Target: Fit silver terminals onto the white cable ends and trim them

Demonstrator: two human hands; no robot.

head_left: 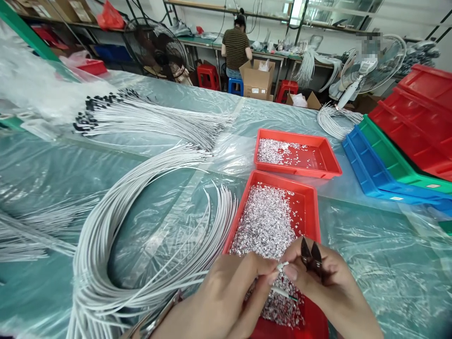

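Observation:
Over the near red tray, my left hand [236, 292] is closed, with a white cable [282, 294] running through it; the cable's end shows a thin dark green tip. My right hand [332, 287] is closed around pliers [310, 255], whose two dark pointed jaws stick up, slightly apart. Its thumb and forefinger also pinch a small silvery piece [281, 266] that meets my left fingertips. The pliers' handles are hidden in the palm. Many small shiny metal pieces [264, 221] fill the near red tray [310, 207]. A curved bundle of white cables [92, 245] lies left of my hands.
A second red tray [330, 162] sits behind, with fewer metal pieces. Straight cables with black ends [141, 115] lie at back left. Stacked red, green and blue bins [399, 160] stand at right. Beyond the plastic-covered table [381, 254], a person [236, 47] works near fans.

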